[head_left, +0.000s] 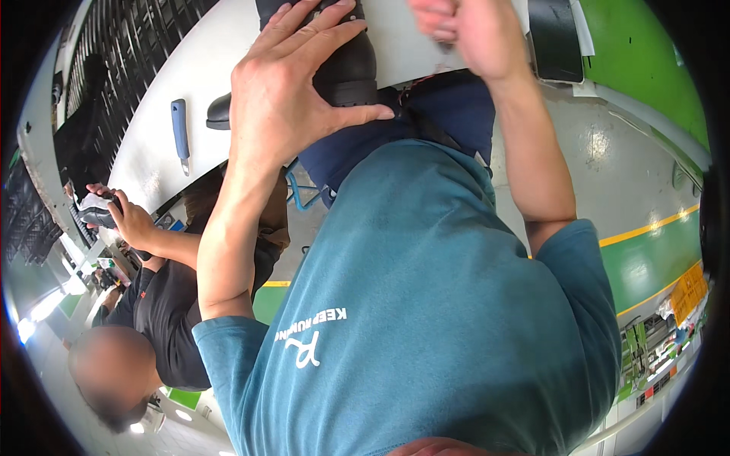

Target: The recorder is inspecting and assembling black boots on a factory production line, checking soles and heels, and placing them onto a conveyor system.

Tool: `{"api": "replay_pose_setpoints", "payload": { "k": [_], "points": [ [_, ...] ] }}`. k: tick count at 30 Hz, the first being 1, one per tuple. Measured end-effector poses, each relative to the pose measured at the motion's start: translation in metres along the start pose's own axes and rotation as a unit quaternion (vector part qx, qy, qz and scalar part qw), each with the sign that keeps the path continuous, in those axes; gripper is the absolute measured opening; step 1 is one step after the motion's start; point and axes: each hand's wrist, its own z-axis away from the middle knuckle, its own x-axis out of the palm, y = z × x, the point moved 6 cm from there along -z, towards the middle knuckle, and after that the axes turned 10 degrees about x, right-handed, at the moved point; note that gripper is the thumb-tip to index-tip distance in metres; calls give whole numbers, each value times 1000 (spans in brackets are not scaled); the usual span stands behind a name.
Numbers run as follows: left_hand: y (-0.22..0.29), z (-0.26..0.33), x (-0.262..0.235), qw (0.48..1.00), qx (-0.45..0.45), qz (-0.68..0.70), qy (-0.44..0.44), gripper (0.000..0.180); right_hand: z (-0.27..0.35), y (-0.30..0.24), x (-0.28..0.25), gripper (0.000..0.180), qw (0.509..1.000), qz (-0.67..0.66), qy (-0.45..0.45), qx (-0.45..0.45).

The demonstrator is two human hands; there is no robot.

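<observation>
My left hand [283,87] lies with spread fingers over a black boot [351,64] at the table's near edge, its thumb stretched out beside the rounded toe. The upper part of the boot runs out of the picture. Off to the right and raised, my right hand [483,34] has its fingers curled and is smeared by motion. A small dark bit shows below those fingers, too blurred to name. The rounded end of another black shoe [219,112] sticks out left of my left wrist.
A blue-handled knife-like tool [180,135] lies on the white table [148,140]. Black racks [125,76] line the far left. A co-worker in black [171,311] holds a dark shoe [103,211] at the left. A black box-like object [556,42] stands at the right.
</observation>
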Motion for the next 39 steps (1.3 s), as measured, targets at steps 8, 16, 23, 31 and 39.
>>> {"api": "replay_pose_setpoints", "payload": {
  "k": [8,16,23,31,39],
  "points": [
    [2,-1,-4,996,35,-7,85,88,26,-35,12,49,743,520,297,-297],
    [15,6,-10,993,31,-2,112,101,7,33,23,79,951,191,189,-155],
    [31,17,-22,988,52,8,144,102,-21,30,51,67,994,-45,100,-23],
    [55,44,-23,978,127,-2,164,76,-5,44,62,72,992,-122,26,28],
    [28,76,-54,969,76,36,234,64,13,38,55,46,976,-168,108,-81]
  ]
}}
